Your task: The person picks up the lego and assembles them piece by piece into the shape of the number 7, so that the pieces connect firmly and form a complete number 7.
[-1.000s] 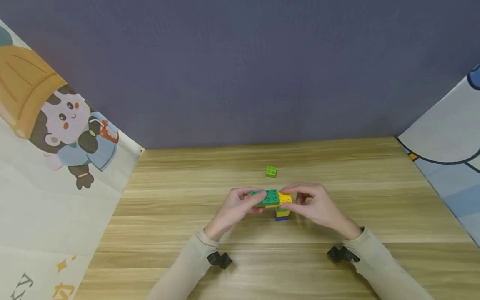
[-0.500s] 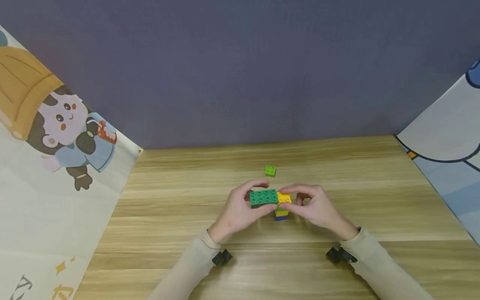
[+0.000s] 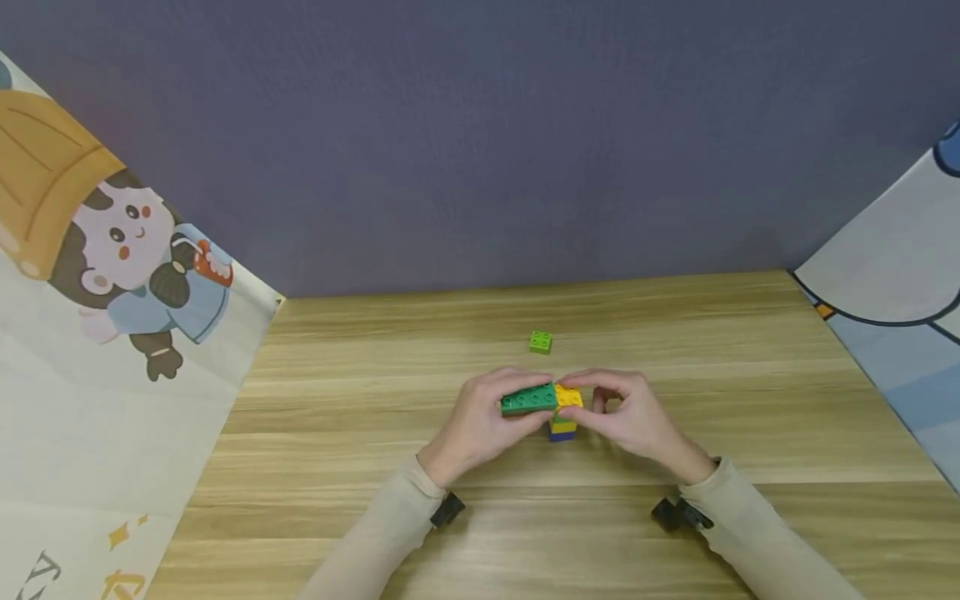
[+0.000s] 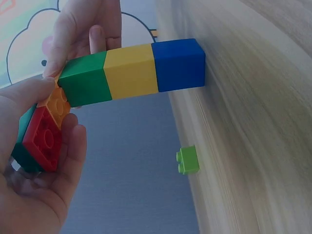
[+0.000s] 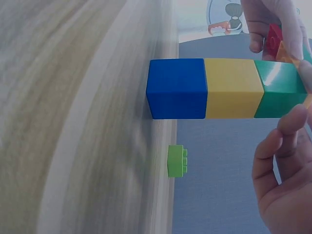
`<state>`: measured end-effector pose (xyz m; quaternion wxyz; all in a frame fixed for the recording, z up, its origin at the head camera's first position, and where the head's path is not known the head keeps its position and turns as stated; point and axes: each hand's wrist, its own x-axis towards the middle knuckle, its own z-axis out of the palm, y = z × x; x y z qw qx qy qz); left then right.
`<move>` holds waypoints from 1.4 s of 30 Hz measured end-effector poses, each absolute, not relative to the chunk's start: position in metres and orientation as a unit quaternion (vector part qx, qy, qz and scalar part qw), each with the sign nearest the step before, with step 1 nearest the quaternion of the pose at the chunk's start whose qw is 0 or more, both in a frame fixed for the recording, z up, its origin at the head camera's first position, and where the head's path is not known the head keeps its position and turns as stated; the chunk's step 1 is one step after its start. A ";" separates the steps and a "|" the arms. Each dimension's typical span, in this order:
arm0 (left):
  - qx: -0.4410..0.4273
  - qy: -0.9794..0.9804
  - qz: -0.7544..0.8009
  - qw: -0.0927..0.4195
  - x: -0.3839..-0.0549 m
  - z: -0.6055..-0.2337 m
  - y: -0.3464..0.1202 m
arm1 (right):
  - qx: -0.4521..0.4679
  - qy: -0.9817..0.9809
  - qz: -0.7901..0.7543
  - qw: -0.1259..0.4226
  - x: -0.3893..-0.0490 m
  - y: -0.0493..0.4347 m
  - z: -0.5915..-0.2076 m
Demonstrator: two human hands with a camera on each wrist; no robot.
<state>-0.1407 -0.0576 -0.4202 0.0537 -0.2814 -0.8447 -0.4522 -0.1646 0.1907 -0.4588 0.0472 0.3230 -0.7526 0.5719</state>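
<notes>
A tower of toy building bricks stands upright on the table: blue brick at the bottom, then a yellow brick, then a green brick. Across its top lies a yellow-orange brick that juts out to the left. A long dark green brick sits on that overhang, and a red brick hangs beneath it. My left hand grips the long green brick, thumb along the near side and fingers over the far edge. My right hand pinches the yellow-orange brick's right end between thumb and index finger.
Behind the tower, a small lime green brick lies on the wooden table. A dark blue-grey panel rises at the table's back edge. Printed cloths flank the left and right sides.
My left thumb has slid off the top of the long green brick to its near side. The left fingers lifted, then closed over its far edge. My right hand has kept its pinch.
</notes>
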 end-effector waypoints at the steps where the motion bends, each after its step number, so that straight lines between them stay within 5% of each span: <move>1: -0.283 -0.844 -0.452 0.054 -0.141 -0.420 -0.058 | 0.323 -0.752 0.572 0.048 -0.165 0.191 -0.459; 23: -0.269 -0.848 -0.453 0.061 -0.138 -0.419 -0.057 | 0.284 -0.767 0.576 0.004 -0.171 0.192 -0.453; 42: -0.257 -0.852 -0.452 0.056 -0.137 -0.416 -0.056 | 0.193 -0.804 0.562 -0.031 -0.218 0.188 -0.443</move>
